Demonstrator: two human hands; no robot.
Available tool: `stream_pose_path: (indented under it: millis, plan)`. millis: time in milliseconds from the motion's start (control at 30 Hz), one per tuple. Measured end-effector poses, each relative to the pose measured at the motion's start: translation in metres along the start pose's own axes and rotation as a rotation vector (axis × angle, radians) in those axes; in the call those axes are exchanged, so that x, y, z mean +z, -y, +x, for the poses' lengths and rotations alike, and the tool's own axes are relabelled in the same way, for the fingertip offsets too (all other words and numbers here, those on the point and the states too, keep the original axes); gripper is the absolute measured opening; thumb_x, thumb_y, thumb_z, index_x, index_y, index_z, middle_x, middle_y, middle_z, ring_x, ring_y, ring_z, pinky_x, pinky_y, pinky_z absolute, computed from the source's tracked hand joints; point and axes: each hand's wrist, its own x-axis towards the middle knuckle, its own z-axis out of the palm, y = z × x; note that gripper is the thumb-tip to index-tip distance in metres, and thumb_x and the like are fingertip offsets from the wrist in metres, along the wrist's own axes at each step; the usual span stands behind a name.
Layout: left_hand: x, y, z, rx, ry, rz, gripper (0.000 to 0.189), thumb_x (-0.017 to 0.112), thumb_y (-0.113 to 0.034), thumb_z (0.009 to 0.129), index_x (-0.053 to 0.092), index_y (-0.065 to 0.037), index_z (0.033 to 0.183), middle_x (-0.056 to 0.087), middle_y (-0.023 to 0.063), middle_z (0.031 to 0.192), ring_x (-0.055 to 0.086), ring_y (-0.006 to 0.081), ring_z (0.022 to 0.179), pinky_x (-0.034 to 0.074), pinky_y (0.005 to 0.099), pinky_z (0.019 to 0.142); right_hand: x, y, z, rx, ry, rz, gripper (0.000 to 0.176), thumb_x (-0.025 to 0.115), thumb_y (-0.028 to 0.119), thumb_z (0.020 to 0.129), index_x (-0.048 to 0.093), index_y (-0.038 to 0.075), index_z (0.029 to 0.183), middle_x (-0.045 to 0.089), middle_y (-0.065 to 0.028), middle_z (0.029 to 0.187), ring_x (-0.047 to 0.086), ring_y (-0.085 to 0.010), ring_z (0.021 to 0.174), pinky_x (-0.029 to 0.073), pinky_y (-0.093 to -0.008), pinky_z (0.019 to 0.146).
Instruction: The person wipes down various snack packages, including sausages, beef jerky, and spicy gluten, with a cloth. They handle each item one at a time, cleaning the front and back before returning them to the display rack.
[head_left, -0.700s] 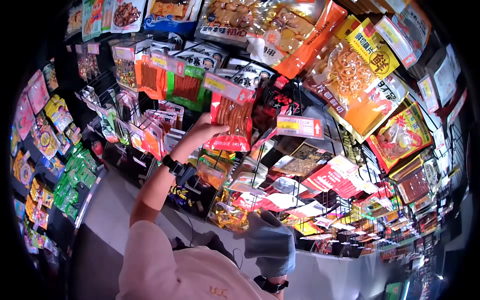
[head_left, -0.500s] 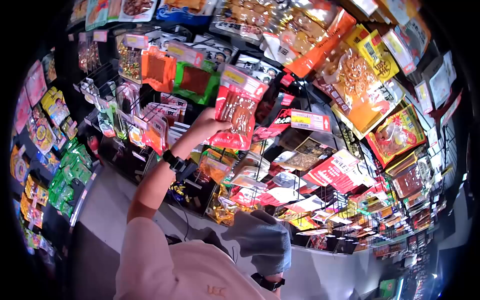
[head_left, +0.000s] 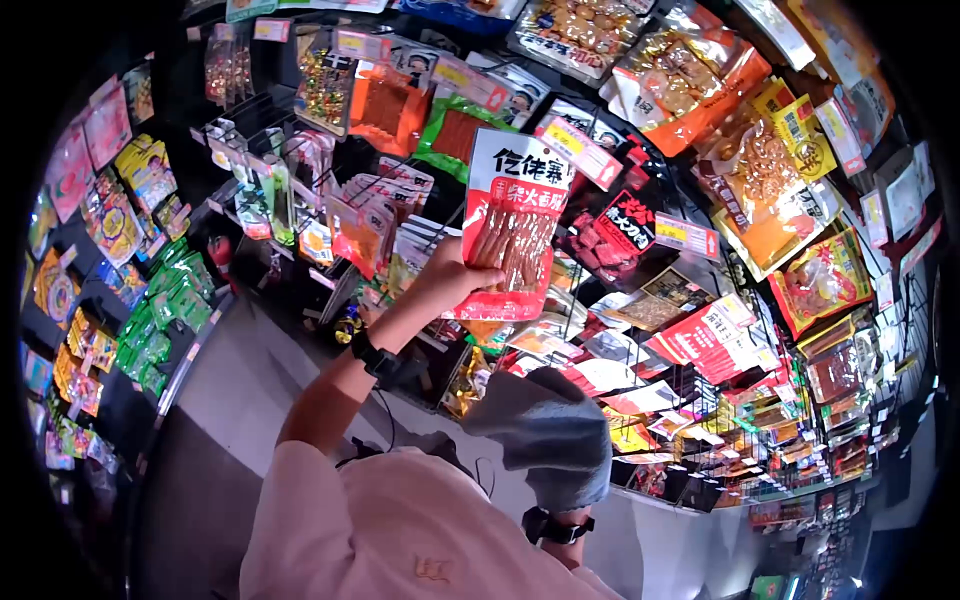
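Red sausage packet (head_left: 515,235) now off the rack (head_left: 690,395), in left hand (head_left: 450,282)

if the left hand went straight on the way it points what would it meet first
Probably the dark packet hanging just behind the sausage packet that the left hand holds; depth is unclear.

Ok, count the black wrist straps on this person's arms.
2. One strap is on the left wrist, below the left hand gripping a red snack pack; the other is on the right wrist, below the cloth-covered right hand. More could hide under sleeves.
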Motion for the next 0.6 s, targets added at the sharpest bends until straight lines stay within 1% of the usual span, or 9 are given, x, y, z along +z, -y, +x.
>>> stream_pose_path:
  millis: [67, 133, 267, 333, 400, 467, 500, 533, 600]
  plan:
    - [-0.008, -0.005, -0.013, -0.067, 0.042, 0.013, 0.03, 0.066, 0.001, 0.077, 0.057, 0.001, 0.105, 0.065, 0.0064, 0.094, 0.063, 0.0124, 0.078, 0.051, 0.0279, 0.069, 0.002, 0.002, 0.0, -0.169, -0.065, -0.212, 0.047, 0.068, 0.005, 0.071, 0.056, -0.005, 0.116, 0.064, -0.0044, 0.083, 0.06, -0.0099, 0.072, 0.05, -0.0217, 0.064]
    - [-0.01, -0.012, -0.025, -0.091, 0.038, 0.039, 0.03, 0.065, 0.001, 0.078, 0.056, 0.001, 0.107, 0.065, 0.0062, 0.092, 0.063, 0.0126, 0.076, 0.051, 0.0277, 0.07, 0.001, -0.006, -0.002, -0.265, -0.099, -0.214, 0.042, 0.068, 0.005, 0.071, 0.059, -0.004, 0.111, 0.065, -0.0062, 0.084, 0.062, -0.0135, 0.074, 0.05, -0.026, 0.069]
    - [-0.003, -0.023, -0.048, -0.072, -0.016, -0.099, 0.028, 0.064, -0.001, 0.082, 0.055, -0.001, 0.109, 0.064, 0.0045, 0.092, 0.063, 0.0108, 0.079, 0.053, 0.0264, 0.071, -0.01, -0.001, 0.021, -0.359, -0.077, -0.267, 0.039, 0.069, 0.004, 0.066, 0.06, -0.002, 0.104, 0.065, -0.0073, 0.091, 0.062, -0.0194, 0.084, 0.048, -0.0279, 0.077]
    - [0.0, -0.028, -0.06, -0.099, -0.053, -0.061, 0.029, 0.064, -0.004, 0.083, 0.055, -0.002, 0.111, 0.063, 0.0031, 0.094, 0.062, 0.0096, 0.08, 0.052, 0.0245, 0.07, -0.015, 0.042, 0.035, -0.491, -0.055, -0.735, 0.034, 0.067, 0.004, 0.062, 0.063, 0.005, 0.096, 0.062, -0.0075, 0.089, 0.058, -0.0268, 0.089, 0.046, -0.0333, 0.076]
    - [0.004, -0.041, -0.076, -0.185, -0.053, 0.102, 0.027, 0.056, -0.026, 0.091, 0.059, -0.001, 0.102, 0.063, 0.0014, 0.082, 0.056, 0.0054, 0.07, 0.047, 0.0233, 0.066, -0.015, 0.083, 0.042, -0.209, 0.097, -1.026, 0.036, 0.063, 0.004, 0.066, 0.061, 0.006, 0.102, 0.06, -0.0123, 0.1, 0.052, -0.0332, 0.101, 0.043, -0.0366, 0.082]
    - [0.023, -0.04, -0.089, -0.07, -0.111, -0.02, 0.031, 0.054, -0.029, 0.093, 0.059, -0.001, 0.103, 0.062, 0.0007, 0.081, 0.055, 0.0048, 0.071, 0.045, 0.0229, 0.063, -0.012, 0.074, 0.04, -0.234, 0.037, -0.928, 0.039, 0.063, 0.004, 0.068, 0.059, 0.005, 0.106, 0.058, -0.0138, 0.103, 0.052, -0.0332, 0.102, 0.043, -0.0367, 0.083]
    - [0.031, -0.048, -0.096, -0.148, -0.081, -0.065, 0.032, 0.052, -0.03, 0.093, 0.057, -0.001, 0.106, 0.061, 0.0011, 0.083, 0.055, 0.0046, 0.074, 0.044, 0.023, 0.062, -0.009, 0.059, 0.039, -0.308, -0.033, -0.805, 0.04, 0.063, 0.004, 0.068, 0.058, 0.004, 0.108, 0.057, -0.0146, 0.105, 0.052, -0.0332, 0.103, 0.043, -0.0367, 0.084]
    - [0.035, -0.051, -0.104, -0.133, -0.072, 0.153, 0.033, 0.052, -0.03, 0.094, 0.056, 0.0, 0.107, 0.061, 0.0029, 0.086, 0.056, 0.0066, 0.077, 0.045, 0.0254, 0.067, 0.001, 0.038, 0.036, -0.351, -0.096, -0.671, 0.041, 0.062, 0.004, 0.069, 0.057, 0.004, 0.11, 0.057, -0.0153, 0.107, 0.051, -0.0332, 0.103, 0.043, -0.0367, 0.085]
    - [0.053, -0.042, -0.115, -0.082, -0.1, 0.192, 0.03, 0.049, -0.026, 0.095, 0.057, 0.001, 0.103, 0.062, 0.0047, 0.085, 0.057, 0.0112, 0.077, 0.046, 0.029, 0.07, 0.04, -0.012, 0.028, -0.359, -0.213, -0.422, 0.044, 0.062, 0.005, 0.071, 0.055, 0.003, 0.114, 0.055, -0.0169, 0.11, 0.051, -0.0331, 0.104, 0.042, -0.0368, 0.086]
